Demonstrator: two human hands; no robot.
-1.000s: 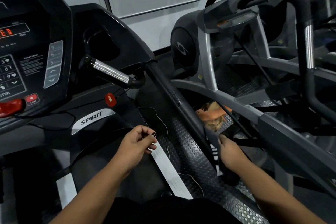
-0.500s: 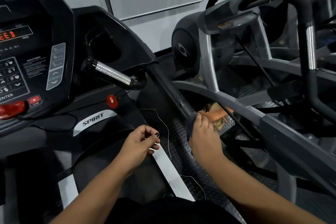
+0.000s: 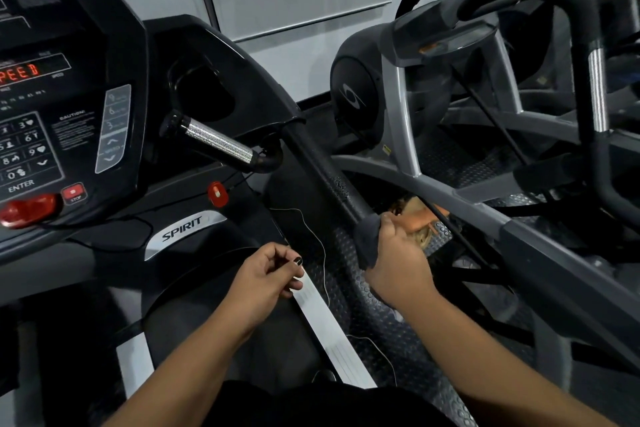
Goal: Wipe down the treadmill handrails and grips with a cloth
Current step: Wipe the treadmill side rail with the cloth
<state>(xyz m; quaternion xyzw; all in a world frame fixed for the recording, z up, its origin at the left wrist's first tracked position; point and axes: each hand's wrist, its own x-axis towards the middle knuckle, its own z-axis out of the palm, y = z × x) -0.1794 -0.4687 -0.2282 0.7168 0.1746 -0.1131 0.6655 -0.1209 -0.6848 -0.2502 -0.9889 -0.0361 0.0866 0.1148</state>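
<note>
While left hand (image 3: pixel 266 274) stays loosely curled, empty, right hand (image 3: pixel 398 267) gripping cloth (image 3: pixel 366 241) has climbed handrail (image 3: pixel 322 170).

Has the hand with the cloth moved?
Yes. The right hand, gripping the cloth, has moved up along the black handrail, toward the console.
</note>
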